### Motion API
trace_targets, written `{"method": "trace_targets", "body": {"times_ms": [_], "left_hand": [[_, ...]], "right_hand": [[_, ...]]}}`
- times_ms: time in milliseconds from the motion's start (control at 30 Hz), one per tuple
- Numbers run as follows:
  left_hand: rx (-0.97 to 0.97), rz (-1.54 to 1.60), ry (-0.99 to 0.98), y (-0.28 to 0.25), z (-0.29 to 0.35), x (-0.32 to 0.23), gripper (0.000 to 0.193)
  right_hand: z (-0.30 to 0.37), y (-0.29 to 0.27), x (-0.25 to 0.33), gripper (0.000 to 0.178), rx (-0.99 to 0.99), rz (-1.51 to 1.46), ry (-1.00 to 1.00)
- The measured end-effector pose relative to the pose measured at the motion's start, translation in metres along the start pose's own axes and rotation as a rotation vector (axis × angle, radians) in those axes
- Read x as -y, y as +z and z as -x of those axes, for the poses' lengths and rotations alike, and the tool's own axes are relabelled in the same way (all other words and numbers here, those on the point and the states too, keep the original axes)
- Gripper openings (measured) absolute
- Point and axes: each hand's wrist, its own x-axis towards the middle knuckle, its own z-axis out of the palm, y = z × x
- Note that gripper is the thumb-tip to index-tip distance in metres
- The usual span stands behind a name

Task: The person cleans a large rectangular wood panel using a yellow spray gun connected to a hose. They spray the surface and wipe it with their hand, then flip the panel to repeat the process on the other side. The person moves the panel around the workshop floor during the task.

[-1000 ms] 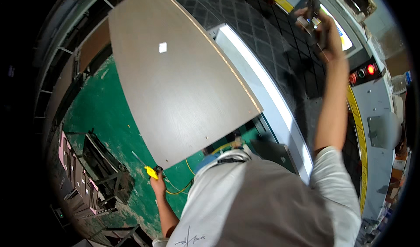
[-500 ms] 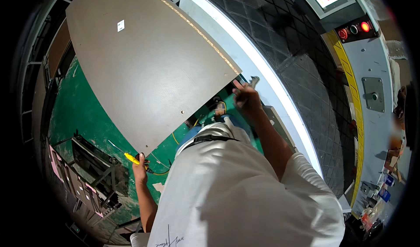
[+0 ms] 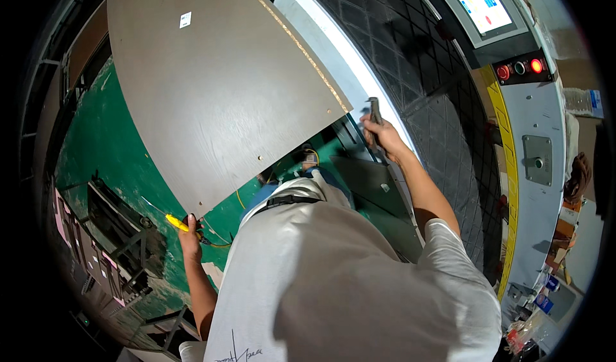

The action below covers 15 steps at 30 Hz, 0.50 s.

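A large grey-brown wood panel with a bare chipboard edge lies in front of me. At its near left corner my left hand is closed around a yellow air blow gun. The gun's thin nozzle points away to the left. My right hand, just beyond the panel's right corner, grips a grey metal tool that looks like a caliper, its jaw end up. Small drilled holes show along the panel's near edge, and a white label is on its face.
A pale machine edge runs beside the panel, then a black tiled surface. To the right stand a screen, a button box and a yellow strip. A metal rack stands on green floor at left.
My right hand has lifted outward past the panel corner, and the grey tool now stands more upright. The view has shifted slightly; my left hand still holds the blow gun near the corner.
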Motion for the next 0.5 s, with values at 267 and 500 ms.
{"method": "trace_targets", "body": {"times_ms": [267, 500], "left_hand": [[-0.069, 0.020, -0.009, 0.004, 0.001, 0.002, 0.039], [-0.061, 0.082, -0.028, 0.002, -0.002, 0.008, 0.038]], "right_hand": [[-0.002, 0.010, -0.011, 0.038, 0.113, 0.633, -0.159], [-0.019, 0.012, -0.027, 0.026, 0.134, 0.580, -0.151]]}}
